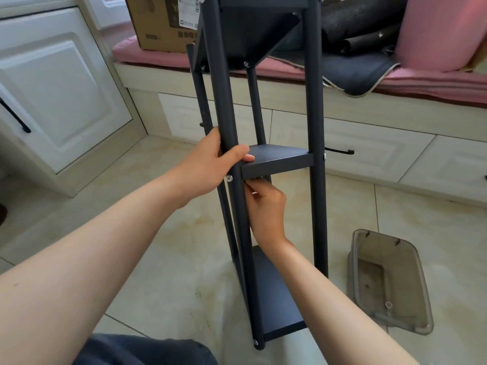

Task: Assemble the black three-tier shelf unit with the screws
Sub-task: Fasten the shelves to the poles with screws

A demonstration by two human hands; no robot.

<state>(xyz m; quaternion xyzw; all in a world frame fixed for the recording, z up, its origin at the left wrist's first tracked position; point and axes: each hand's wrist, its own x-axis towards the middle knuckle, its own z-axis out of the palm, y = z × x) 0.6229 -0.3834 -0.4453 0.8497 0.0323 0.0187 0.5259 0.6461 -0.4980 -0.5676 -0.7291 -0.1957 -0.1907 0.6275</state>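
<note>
The black three-tier shelf unit (316, 101) stands tilted on the tiled floor, its top leaning toward the window seat. My left hand (210, 167) grips the near left post, thumb lying on the corner of the middle shelf (279, 160). A silver screw head (229, 178) shows on that post just below my left hand. My right hand (266, 209) reaches up under the middle shelf by the post, fingers curled and pinching something small that I cannot make out. The bottom shelf (276, 293) sits low between the posts.
A clear brownish plastic tray (419, 280) lies on the floor at the right with a small screw part (388, 304) inside. A window seat with pink cushions (434, 80), dark fabric and a cardboard box (158, 22) runs behind. A white cabinet (52, 88) stands left.
</note>
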